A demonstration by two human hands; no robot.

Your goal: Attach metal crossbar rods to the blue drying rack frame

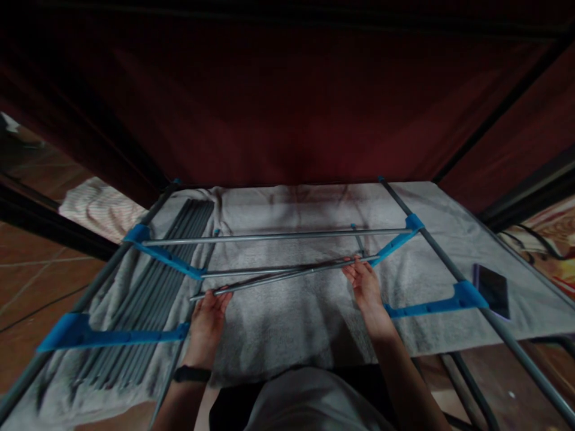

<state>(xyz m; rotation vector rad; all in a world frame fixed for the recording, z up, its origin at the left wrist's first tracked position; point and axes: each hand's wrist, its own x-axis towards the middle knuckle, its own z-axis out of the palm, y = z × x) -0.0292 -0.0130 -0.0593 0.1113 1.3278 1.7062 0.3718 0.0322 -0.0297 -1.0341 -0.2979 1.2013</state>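
A thin grey metal rod (pixel 269 279) slants between my hands, its right end higher in the picture. My left hand (pixel 210 314) is closed round it near its left end, and my right hand (pixel 363 284) grips it near the other end, close to a blue plastic arm (pixel 395 246). Just behind, a fixed crossbar (pixel 278 237) spans the upper blue brackets of a rack frame. Another rod (pixel 242 273) runs from the tip of the left blue arm (pixel 171 260) and partly overlaps the held rod. Nearer me, lower blue arms (pixel 135 337) (pixel 431 309) point inward from both side tubes.
Several loose grey rods (pixel 148 305) lie side by side at the left on a pale cloth (pixel 287 335). A dark phone (pixel 493 291) rests at the right, beside the frame's side tube (pixel 442 254). A dark red panel (pixel 287 108) stands behind the cloth-covered surface.
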